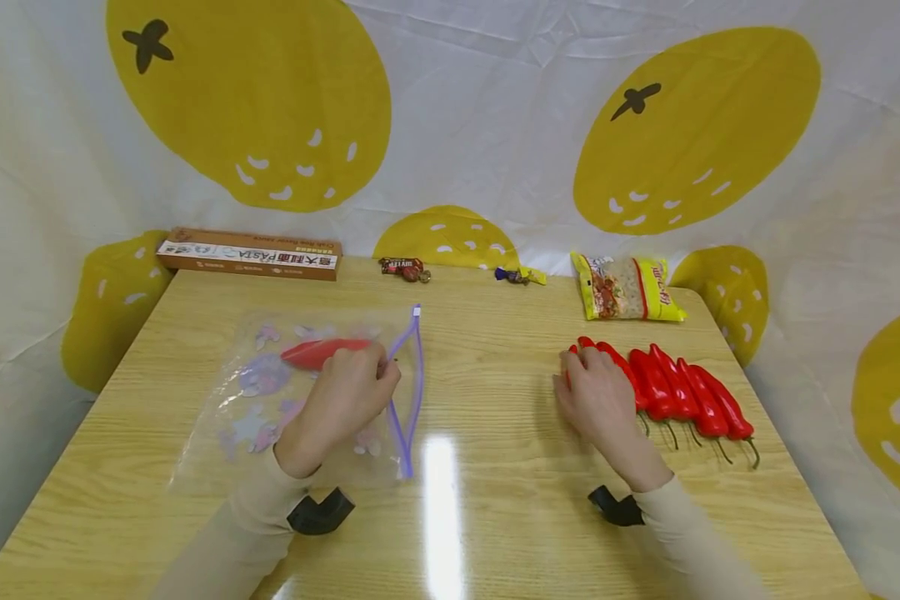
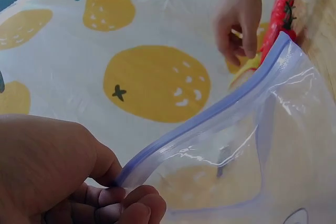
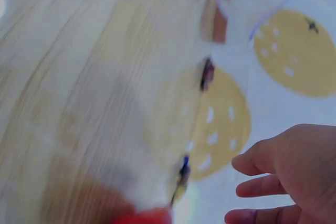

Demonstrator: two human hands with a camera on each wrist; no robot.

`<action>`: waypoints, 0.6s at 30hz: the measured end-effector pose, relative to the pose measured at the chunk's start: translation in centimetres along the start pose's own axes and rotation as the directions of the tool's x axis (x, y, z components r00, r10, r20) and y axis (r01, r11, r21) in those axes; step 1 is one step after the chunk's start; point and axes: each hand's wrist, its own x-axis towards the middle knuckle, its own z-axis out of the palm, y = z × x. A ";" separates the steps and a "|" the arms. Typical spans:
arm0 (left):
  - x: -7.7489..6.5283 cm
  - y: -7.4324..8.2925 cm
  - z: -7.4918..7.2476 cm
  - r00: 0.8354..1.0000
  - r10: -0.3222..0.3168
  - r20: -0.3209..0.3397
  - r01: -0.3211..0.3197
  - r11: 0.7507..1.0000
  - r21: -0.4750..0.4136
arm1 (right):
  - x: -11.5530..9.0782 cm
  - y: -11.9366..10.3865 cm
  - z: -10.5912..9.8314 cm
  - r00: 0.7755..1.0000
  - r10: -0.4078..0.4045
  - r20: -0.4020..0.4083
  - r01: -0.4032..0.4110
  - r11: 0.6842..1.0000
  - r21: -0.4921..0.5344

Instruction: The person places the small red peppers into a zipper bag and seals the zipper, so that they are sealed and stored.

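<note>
My left hand (image 1: 341,400) pinches the purple zip edge of a clear zip bag (image 1: 213,417), best seen in the left wrist view, where the bag mouth gapes. Inside the bag, partly behind that hand, lies one red chili pepper (image 1: 311,353). My right hand (image 1: 598,408) is over the left end of a row of several red chili peppers (image 1: 663,387) with green stems. In the right wrist view its fingers (image 3: 262,186) are spread apart with nothing between them, and a blurred red pepper (image 3: 147,217) shows at the bottom.
Along the back of the table (image 1: 495,500) lie a long brown pasta box (image 1: 251,254), a dark red wrapped candy (image 1: 405,268), a blue-and-yellow wrapped candy (image 1: 520,275) and a yellow food packet (image 1: 628,287). A fruit-print cloth (image 1: 480,125) hangs behind.
</note>
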 end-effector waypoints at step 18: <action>0.3 -0.3 0.4 0.999 0.051 0.016 -0.051 0.998 0.039 | -3.9 2.4 0.6 0.958 0.152 0.244 -0.126 0.985 -0.116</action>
